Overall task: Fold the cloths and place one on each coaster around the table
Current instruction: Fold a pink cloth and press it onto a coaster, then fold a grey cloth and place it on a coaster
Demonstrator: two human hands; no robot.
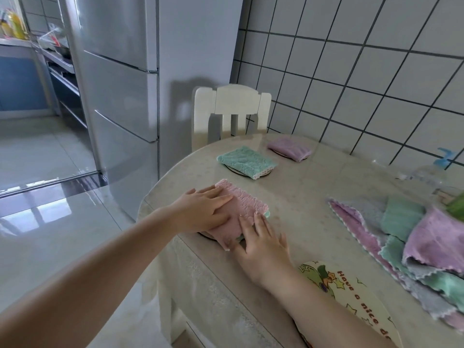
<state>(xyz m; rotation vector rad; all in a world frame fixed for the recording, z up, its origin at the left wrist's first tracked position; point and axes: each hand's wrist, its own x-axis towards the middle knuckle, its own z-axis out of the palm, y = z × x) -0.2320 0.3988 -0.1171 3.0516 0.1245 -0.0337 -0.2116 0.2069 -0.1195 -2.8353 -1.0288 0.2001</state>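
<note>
Pink folded cloth point(239, 212) lies under our straight, lightly spread fingers point(221, 199): left hand point(200, 212) flat on its left side, right hand point(261, 239) pressing its near edge. It sits on a coaster point(204, 234) at the table point(301, 222) edge. Beyond, teal cloth point(246, 162) and purple cloth point(288, 148) cover coasters; unfolded cloths point(406, 247) lie heaped right.

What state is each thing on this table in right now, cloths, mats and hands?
Pink cloth: folded, on a coaster at the table edge.
Left hand: flat, pressing the pink cloth.
Right hand: flat, fingers on the pink cloth.
Green cloth: folded, on a coaster.
Purple cloth: folded, on a coaster.
Cloth pile: unfolded, heaped.
Printed coaster: bare.
</note>
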